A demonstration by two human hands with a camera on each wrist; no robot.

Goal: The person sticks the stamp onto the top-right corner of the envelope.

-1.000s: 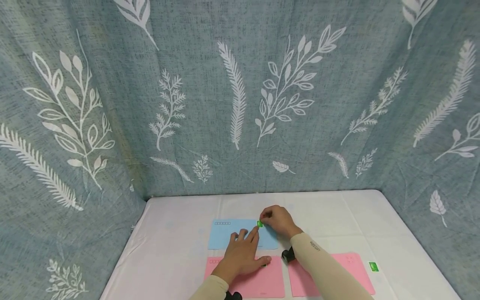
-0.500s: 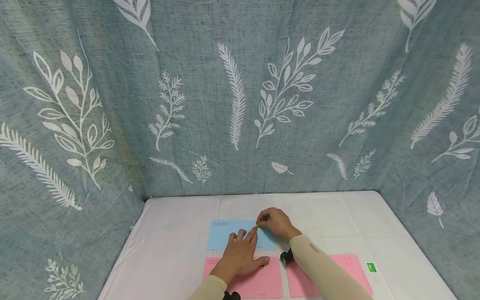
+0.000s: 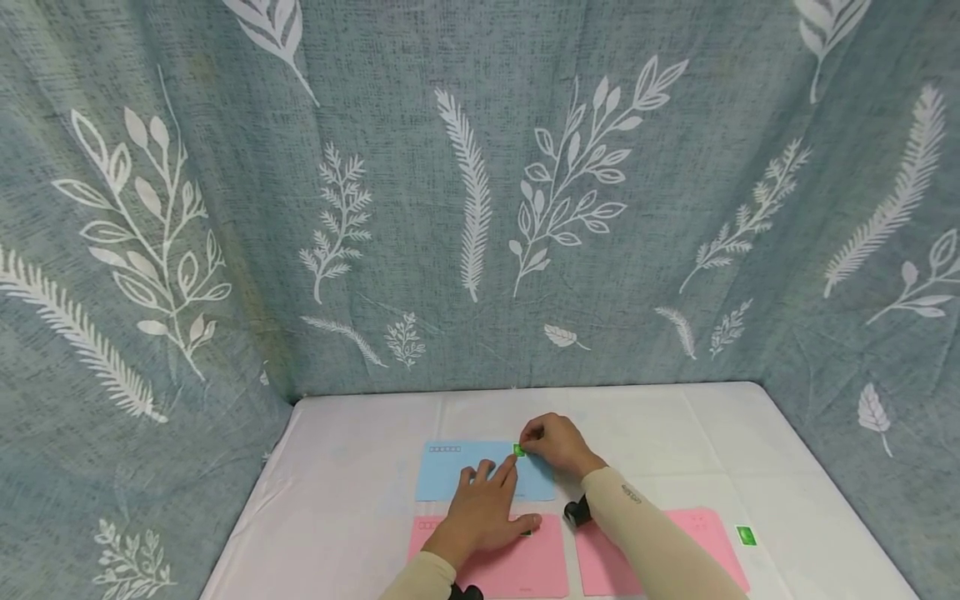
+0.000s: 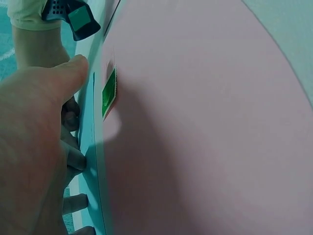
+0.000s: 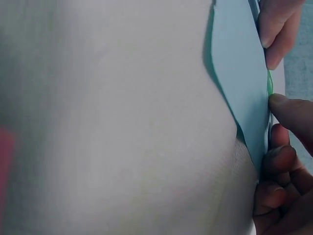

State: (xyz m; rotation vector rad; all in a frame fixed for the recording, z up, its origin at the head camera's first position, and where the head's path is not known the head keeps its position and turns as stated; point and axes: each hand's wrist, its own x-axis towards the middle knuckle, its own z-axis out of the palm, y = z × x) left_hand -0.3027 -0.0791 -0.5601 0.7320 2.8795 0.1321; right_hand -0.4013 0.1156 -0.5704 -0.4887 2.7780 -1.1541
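Observation:
A blue envelope (image 3: pixel 442 479) lies on the white table, with a green stamp (image 3: pixel 519 450) at its upper right corner. My right hand (image 3: pixel 558 442) pinches the stamp's right edge between thumb and finger, the other fingers curled. In the right wrist view the thumb meets the green stamp (image 5: pixel 270 82) at the edge of the blue envelope (image 5: pixel 239 63). My left hand (image 3: pixel 483 507) rests with spread fingers across the blue envelope, its index fingertip beside the stamp. Its thumb is over another green stamp (image 4: pixel 109 94) on the pink envelope (image 3: pixel 517 575) below, partly hiding it.
A second pink envelope (image 3: pixel 600 571) lies at the right, partly under my right forearm. Beside it a loose-looking green stamp (image 3: pixel 746 536) sits on the white table (image 3: pixel 345 500). A grey-green leaf-patterned curtain (image 3: pixel 420 208) stands behind the table.
My right hand shifted slightly left over the stamp, then back right, so more of the stamp shows again. The left hand has stayed in place.

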